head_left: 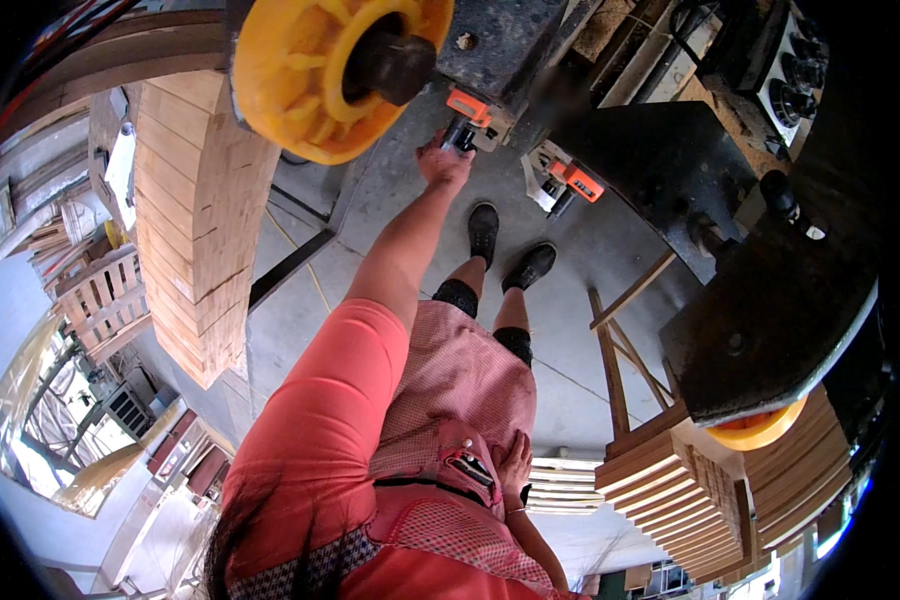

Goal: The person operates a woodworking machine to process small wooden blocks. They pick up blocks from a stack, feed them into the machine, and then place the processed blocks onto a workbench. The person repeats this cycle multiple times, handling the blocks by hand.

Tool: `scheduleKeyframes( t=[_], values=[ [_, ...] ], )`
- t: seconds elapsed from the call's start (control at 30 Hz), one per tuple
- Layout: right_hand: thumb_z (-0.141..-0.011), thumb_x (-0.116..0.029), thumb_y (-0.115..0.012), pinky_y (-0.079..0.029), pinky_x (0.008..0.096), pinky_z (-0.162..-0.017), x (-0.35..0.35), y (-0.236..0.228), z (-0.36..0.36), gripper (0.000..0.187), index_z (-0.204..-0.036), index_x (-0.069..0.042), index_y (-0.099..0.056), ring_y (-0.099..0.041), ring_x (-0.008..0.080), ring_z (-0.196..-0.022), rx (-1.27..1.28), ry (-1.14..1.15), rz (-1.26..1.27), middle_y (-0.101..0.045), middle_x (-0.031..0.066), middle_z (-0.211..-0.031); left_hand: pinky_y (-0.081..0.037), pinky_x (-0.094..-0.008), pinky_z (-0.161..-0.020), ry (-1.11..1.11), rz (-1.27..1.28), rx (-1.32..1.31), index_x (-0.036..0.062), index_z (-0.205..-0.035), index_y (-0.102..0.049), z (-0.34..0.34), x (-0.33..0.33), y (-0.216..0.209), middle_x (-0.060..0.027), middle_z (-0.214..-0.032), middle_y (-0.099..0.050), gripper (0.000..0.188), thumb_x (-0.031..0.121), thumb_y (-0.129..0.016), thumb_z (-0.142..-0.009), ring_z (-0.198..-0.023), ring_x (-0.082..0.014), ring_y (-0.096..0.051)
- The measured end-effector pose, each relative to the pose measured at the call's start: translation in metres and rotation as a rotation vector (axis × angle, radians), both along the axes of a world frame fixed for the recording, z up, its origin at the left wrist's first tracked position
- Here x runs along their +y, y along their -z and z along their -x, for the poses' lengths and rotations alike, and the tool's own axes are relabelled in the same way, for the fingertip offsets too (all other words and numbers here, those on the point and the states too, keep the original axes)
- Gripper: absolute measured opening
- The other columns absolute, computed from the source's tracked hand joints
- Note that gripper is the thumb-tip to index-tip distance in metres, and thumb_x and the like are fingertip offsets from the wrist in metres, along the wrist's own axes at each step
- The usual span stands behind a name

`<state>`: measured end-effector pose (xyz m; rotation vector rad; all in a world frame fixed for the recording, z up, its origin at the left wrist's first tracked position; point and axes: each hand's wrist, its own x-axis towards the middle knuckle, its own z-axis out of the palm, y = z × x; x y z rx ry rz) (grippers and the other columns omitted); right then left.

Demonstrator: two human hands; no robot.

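My left hand [444,163] reaches forward on a stretched arm, its fingers closed round a black knob [459,134]. Right above the knob sits an orange position indicator [469,106], fixed to the dark machine body [500,50]. A second orange indicator [578,181], with its own black knob, is mounted farther right, apart from my hands. My right hand [515,462] lies against the pink checked apron [450,375], beside its pocket, fingers extended and holding nothing. A dark object [470,466] pokes out of the pocket.
A large yellow wheel [345,80] stands close to my left hand. To the left is a tall stack of wooden boards [195,220]; more stacked wood [675,495] lies at right. A dark machine plate [770,320] juts in on the right, near a wooden trestle [615,370].
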<state>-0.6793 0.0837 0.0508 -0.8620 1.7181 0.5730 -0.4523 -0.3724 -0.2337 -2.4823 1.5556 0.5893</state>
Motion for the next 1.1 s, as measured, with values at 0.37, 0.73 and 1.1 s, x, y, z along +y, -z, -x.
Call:
scheduleKeyframes(
  t=[0.37, 0.73, 1.1],
  values=[
    [-0.081, -0.040, -0.057, -0.035, 0.0447, -0.096, 0.000, -0.001, 0.000, 0.067, -0.133, -0.007, -0.034, -0.040, 0.0365, -0.117, -0.011, 0.028, 0.064, -0.040, 0.0172, -0.132, -0.037, -0.0396, -0.087, 0.014, 0.042, 0.006, 0.0158, -0.105, -0.052, 0.003, 0.003, -0.009, -0.0065, -0.101, -0.062, 0.055, 0.035, -0.078, -0.060, -0.097, -0.0233, -0.057],
    [-0.080, -0.039, -0.058, -0.038, 0.0458, -0.092, -0.007, -0.007, 0.004, 0.067, -0.133, -0.008, -0.034, -0.043, 0.0380, -0.114, -0.028, 0.061, 0.172, -0.040, 0.0178, -0.131, -0.033, -0.0415, -0.096, 0.027, 0.050, -0.010, 0.0055, -0.123, -0.041, 0.012, 0.009, -0.007, -0.0105, -0.125, -0.048, 0.074, 0.039, -0.073, -0.066, -0.115, -0.0265, -0.046],
    [-0.079, -0.044, -0.058, -0.037, 0.0433, -0.096, -0.013, -0.003, 0.006, 0.067, -0.132, -0.008, -0.037, -0.041, 0.0358, -0.118, -0.015, 0.149, 0.278, -0.039, 0.0175, -0.133, -0.028, -0.0405, -0.105, 0.128, -0.116, 0.202, 0.0036, -0.134, -0.031, 0.021, 0.138, -0.098, -0.0164, -0.138, -0.036, 0.077, 0.031, -0.068, -0.072, -0.128, -0.0290, -0.033]
  ],
)
